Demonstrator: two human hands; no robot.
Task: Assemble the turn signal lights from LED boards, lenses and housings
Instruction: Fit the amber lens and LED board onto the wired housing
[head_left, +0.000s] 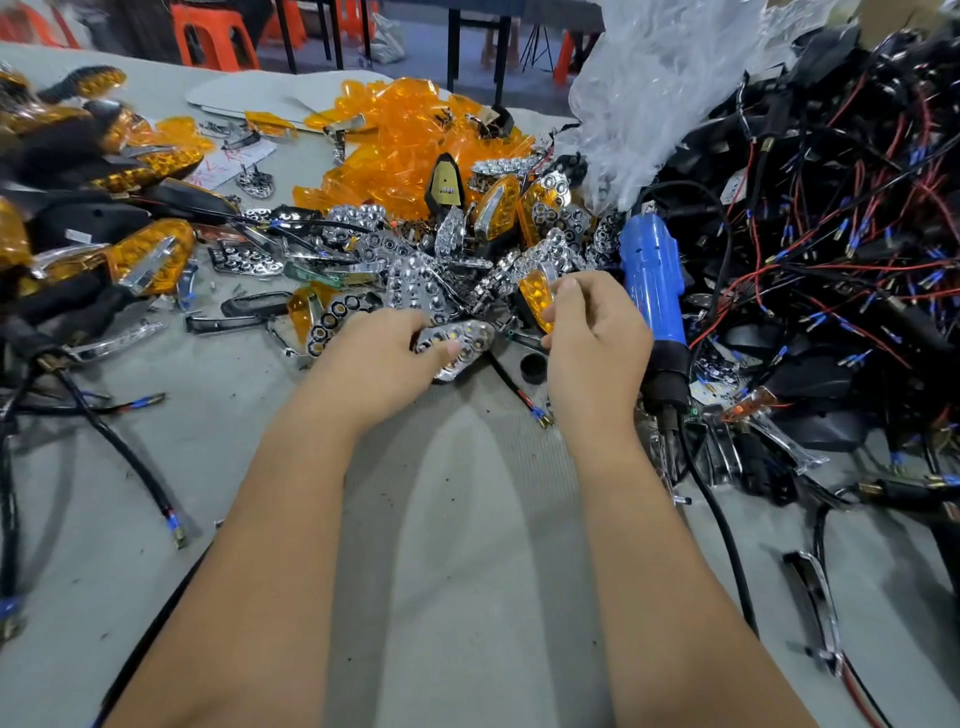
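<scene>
My left hand (387, 358) grips a chrome reflector with an LED board (462, 340) at the middle of the table, thumb across its face. My right hand (592, 332) holds an orange lens (535, 299) set in a black housing, pinched between thumb and fingers, just right of the reflector. The two parts sit a little apart. A heap of chrome reflectors (415, 260) lies right behind my hands, and a pile of loose orange lenses (405, 140) sits farther back.
Finished orange and black lights (119, 208) crowd the left side. A blue electric screwdriver (654, 291) lies right of my right hand, its cord running toward me. A tangle of black housings with red and black wires (831, 234) fills the right. Clear plastic bag (649, 88) behind.
</scene>
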